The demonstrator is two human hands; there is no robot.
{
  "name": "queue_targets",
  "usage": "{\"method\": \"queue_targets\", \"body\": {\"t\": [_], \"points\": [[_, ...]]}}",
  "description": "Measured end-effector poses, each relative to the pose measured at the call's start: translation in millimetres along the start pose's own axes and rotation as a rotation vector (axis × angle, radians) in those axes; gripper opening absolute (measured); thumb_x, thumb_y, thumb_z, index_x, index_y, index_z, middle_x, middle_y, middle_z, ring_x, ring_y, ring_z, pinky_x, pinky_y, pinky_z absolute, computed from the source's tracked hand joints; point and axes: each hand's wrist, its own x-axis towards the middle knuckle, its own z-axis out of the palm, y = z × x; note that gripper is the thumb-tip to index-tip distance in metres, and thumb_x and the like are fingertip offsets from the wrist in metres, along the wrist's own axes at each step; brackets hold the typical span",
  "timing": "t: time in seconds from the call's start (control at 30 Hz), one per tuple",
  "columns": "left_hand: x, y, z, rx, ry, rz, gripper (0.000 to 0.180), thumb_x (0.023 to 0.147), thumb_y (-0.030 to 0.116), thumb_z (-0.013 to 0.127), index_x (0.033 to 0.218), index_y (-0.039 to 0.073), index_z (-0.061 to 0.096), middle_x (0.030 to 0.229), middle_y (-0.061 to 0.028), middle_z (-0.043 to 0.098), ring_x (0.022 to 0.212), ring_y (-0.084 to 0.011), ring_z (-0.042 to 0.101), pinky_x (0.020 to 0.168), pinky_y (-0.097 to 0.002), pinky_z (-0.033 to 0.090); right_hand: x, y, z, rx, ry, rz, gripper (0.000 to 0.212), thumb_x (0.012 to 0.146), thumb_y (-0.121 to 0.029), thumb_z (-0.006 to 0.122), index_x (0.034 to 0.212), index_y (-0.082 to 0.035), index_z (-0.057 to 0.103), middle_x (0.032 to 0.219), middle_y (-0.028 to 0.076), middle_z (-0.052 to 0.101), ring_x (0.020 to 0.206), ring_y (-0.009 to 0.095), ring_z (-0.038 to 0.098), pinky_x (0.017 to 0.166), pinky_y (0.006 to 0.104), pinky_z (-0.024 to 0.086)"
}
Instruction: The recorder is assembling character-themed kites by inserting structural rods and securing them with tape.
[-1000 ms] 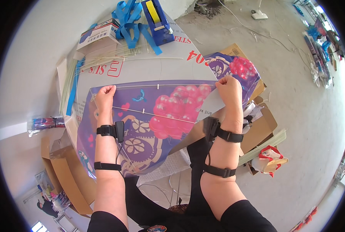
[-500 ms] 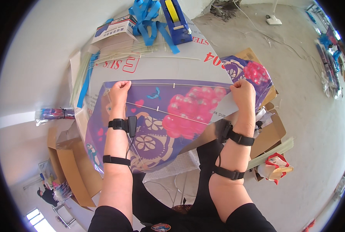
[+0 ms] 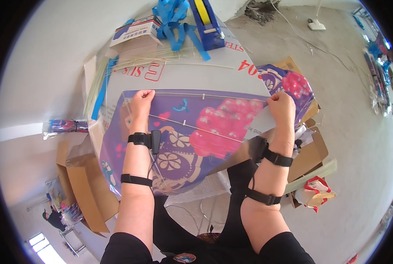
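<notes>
A purple printed kite (image 3: pixel 170 132), with pink balloons and white flower shapes on its thin sheet, lies over the near part of the table. Along its far edge runs a thin pale rod (image 3: pixel 236 96) with a small white clip; a second thin rod (image 3: pixel 205 130) crosses the sheet lower down. My left hand (image 3: pixel 141 105) is closed in a pinch on the kite's far edge at the left. At the right end of that edge, my right hand (image 3: pixel 282 108) pinches the kite's corner. The fingertips partly hide what they grip.
On the table's far side are a blue tape dispenser (image 3: pixel 210 33), blue ribbon (image 3: pixel 174 33), a small carton (image 3: pixel 135 36) and loose thin sticks (image 3: pixel 100 83). Cardboard boxes (image 3: pixel 83 193) stand at the left and right. Another printed sheet (image 3: pixel 298 86) lies beyond my right hand.
The whole view has shifted slightly to the right. Both hands keep their pinch on the kite's far edge, and the kite looks almost the same.
</notes>
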Motion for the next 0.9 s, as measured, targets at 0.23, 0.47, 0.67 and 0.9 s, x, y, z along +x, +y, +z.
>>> {"method": "queue_targets", "body": {"t": [0.23, 0.47, 0.67, 0.9], "points": [[7.4, -12.0, -1.4, 0.065, 0.026, 0.025, 0.022, 0.079, 0.021, 0.075, 0.087, 0.001, 0.069, 0.077, -0.0029, 0.068, 0.070, -0.0079, 0.060, 0.065, -0.0224, 0.047, 2.1, -2.1, 8.7, -0.044, -0.047, 0.034, 0.012, 0.073, -0.019, 0.070, 0.080, -0.009, 0.067, 0.090, 0.013, 0.065, 0.090, 0.032, 0.062, 0.077, 0.0403, 0.050], [3.0, -3.5, -1.8, 0.050, 0.038, 0.034, 0.019, 0.080, 0.018, 0.074, 0.087, 0.001, 0.068, 0.077, -0.0022, 0.067, 0.068, -0.0077, 0.059, 0.063, -0.0222, 0.047, 1.0, -2.4, 8.3, -0.011, -0.059, 0.041, 0.012, 0.074, -0.017, 0.071, 0.079, -0.008, 0.065, 0.087, 0.012, 0.064, 0.089, 0.031, 0.062, 0.076, 0.0394, 0.050], [-2.8, 7.2, 0.6, 0.118, 0.044, 0.016, 0.020, 0.080, 0.020, 0.073, 0.087, 0.002, 0.067, 0.077, -0.0032, 0.067, 0.069, -0.0087, 0.060, 0.064, -0.0237, 0.048, 0.8, -1.3, 7.3, 0.010, -0.024, 0.020, 0.015, 0.071, -0.016, 0.074, 0.078, -0.006, 0.065, 0.086, 0.013, 0.065, 0.085, 0.031, 0.063, 0.075, 0.0395, 0.050], [-2.6, 12.1, -1.8, 0.254, 0.073, -0.005, 0.030, 0.078, 0.023, 0.076, 0.093, 0.001, 0.063, 0.081, -0.0060, 0.067, 0.071, -0.0139, 0.062, 0.065, -0.0271, 0.050, -1.0, -4.5, 5.9, 0.012, 0.002, 0.018, 0.021, 0.071, -0.014, 0.075, 0.083, -0.004, 0.062, 0.088, 0.015, 0.066, 0.088, 0.034, 0.063, 0.077, 0.0400, 0.049]]}}
